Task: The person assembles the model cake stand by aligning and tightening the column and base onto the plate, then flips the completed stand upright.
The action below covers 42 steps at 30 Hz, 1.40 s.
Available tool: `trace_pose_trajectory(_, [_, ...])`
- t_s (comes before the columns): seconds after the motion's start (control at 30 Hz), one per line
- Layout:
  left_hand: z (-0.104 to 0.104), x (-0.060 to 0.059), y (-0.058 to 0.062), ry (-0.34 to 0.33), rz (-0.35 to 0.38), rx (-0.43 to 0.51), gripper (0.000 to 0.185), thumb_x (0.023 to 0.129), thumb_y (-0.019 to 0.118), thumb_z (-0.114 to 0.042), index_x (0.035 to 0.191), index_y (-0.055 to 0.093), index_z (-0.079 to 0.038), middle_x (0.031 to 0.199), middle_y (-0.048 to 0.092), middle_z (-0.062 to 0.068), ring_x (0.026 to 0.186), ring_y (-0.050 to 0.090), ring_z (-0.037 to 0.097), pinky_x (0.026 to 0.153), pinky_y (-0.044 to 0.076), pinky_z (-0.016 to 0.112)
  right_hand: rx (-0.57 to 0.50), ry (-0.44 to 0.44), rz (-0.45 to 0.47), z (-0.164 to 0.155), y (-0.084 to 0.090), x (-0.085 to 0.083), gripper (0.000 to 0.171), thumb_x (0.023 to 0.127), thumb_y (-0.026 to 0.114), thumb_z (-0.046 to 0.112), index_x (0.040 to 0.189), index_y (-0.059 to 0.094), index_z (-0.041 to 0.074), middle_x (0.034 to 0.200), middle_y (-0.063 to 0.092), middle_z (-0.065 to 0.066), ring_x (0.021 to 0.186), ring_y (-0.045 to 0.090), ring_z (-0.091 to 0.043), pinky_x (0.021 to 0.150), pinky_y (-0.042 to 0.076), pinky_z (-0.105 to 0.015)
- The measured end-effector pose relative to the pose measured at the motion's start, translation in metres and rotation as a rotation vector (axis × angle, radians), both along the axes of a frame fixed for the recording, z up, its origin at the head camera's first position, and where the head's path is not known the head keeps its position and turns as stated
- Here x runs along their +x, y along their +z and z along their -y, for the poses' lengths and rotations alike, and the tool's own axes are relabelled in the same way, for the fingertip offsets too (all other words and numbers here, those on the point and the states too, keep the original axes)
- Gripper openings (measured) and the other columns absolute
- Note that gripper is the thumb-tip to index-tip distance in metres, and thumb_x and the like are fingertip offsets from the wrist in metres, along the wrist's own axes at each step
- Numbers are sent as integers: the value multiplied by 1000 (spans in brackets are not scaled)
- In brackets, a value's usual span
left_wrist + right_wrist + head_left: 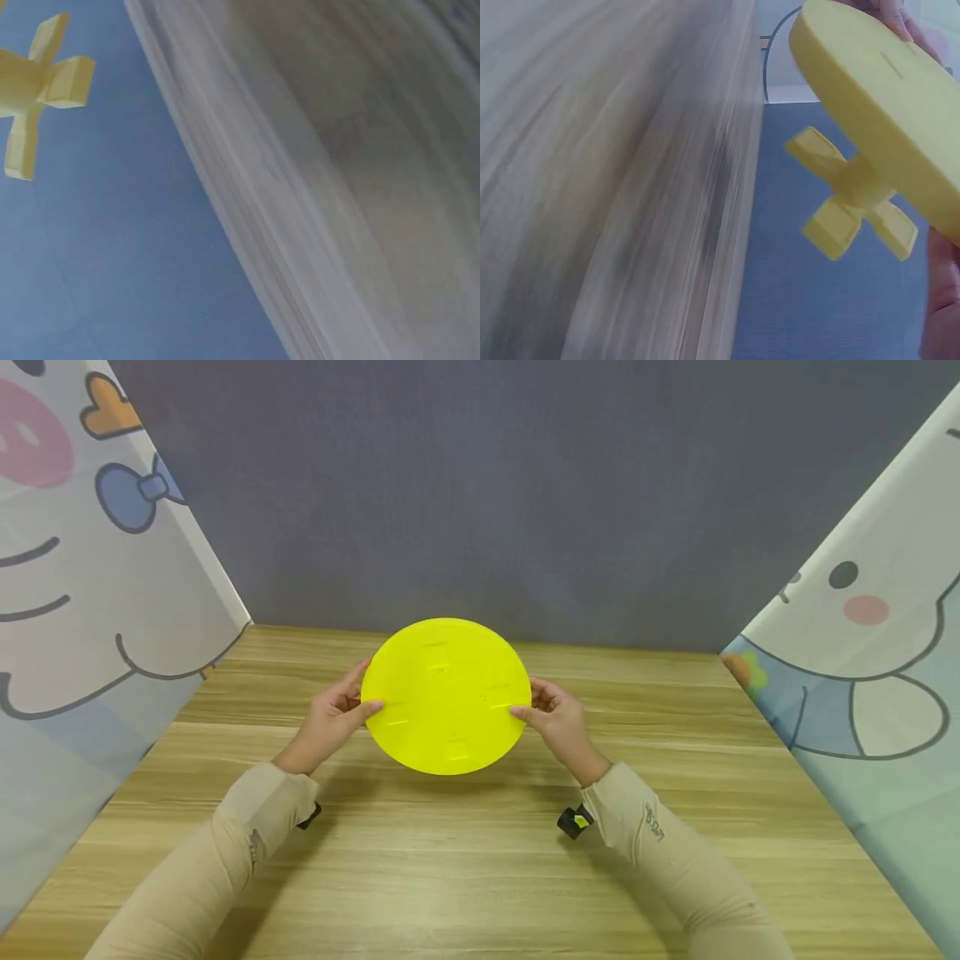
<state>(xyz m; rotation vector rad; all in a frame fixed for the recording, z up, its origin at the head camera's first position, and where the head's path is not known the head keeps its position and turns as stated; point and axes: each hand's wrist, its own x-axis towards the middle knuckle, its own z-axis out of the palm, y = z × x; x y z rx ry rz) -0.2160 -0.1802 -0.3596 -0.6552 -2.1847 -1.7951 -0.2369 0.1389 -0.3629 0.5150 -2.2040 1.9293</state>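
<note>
Both hands hold up a small yellow pedestal table (448,697) with a round flat top, tilted so its top faces the head camera. Several faint rectangular marks show on that surface. My left hand (330,718) grips the left edge, thumb on top and fingers behind. Opposite it, my right hand (558,718) pinches the right edge the same way. The right wrist view shows the underside: a short stem with a cross-shaped foot (851,199), pointing away from the top. In the left wrist view, part of this foot (45,75) appears at the upper left.
A wood-grain table (450,877) lies below the hands. Behind it rises a dark grey panel (480,502). Cartoon-printed panels stand along the left (90,610) and right (885,635) sides. A black wrist device (573,821) hangs under the right sleeve.
</note>
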Motion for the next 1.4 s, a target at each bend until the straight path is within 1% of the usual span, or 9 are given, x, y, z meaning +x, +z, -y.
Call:
trace_pose_trajectory(0.13, [0,-2,5,-34,65,60,61,91,57,10,145,29,8,94,68,-17,72,67,5,60,55,22,-76,30,123,2,6,-1,45,83,68,-10,125,53,-13,86,64,-3,74,62,-8,65,55,-21])
trace_pose_trajectory(0.3, [-1,-5,10,-91,158,167,62,93,55,7,148,25,6,94,70,-10,73,69,8,57,56,26,-199,101,278,3,16,-3,49,86,62,-11,133,45,-13,89,61,-5,75,64,-10,66,57,-26])
trace_pose_trajectory(0.43, [-1,-5,14,-107,285,214,66,94,56,3,150,21,2,91,70,-5,71,70,11,58,57,28,-274,165,362,2,20,-4,48,88,58,-12,134,42,-14,89,61,-4,75,65,-11,65,57,-27])
trace_pose_trajectory(0.57, [-2,-6,20,-88,430,255,69,95,58,-4,152,20,-4,91,69,-3,69,69,12,59,57,29,-323,206,441,1,22,-6,43,92,54,-9,134,44,-12,87,66,-1,73,67,-12,63,57,-27])
trace_pose_trajectory(0.7, [-2,-6,25,-91,539,298,69,96,57,-6,153,19,-8,89,69,-2,67,69,12,59,57,30,-363,254,510,1,25,-7,39,94,50,-7,133,46,-10,86,69,-1,72,69,-13,62,57,-27])
trace_pose_trajectory(0.93, [3,-7,37,-155,679,270,69,99,50,-7,155,9,-9,86,72,-1,66,69,13,60,57,30,-393,351,571,-1,30,-7,50,95,42,-11,143,28,-13,93,71,-3,77,70,-15,65,57,-27])
trace_pose_trajectory(1.07, [5,-8,42,-180,741,257,70,99,49,-3,154,6,-7,84,72,1,67,70,14,61,57,29,-393,377,591,-3,31,-8,55,93,41,-14,146,26,-9,97,70,-3,79,70,-15,66,57,-28])
trace_pose_trajectory(1.23, [3,-9,44,-114,759,247,68,98,50,-3,153,11,-4,81,71,2,67,70,15,64,58,30,-400,378,607,-2,31,-10,59,91,41,-16,147,26,-7,100,69,-4,79,70,-15,67,57,-28])
trace_pose_trajectory(1.4, [1,-9,44,-57,766,214,66,98,52,-4,152,16,-1,80,70,1,67,69,14,64,57,29,-370,343,599,-2,31,-12,59,90,40,-18,146,25,-10,98,66,-1,77,69,-13,67,57,-26])
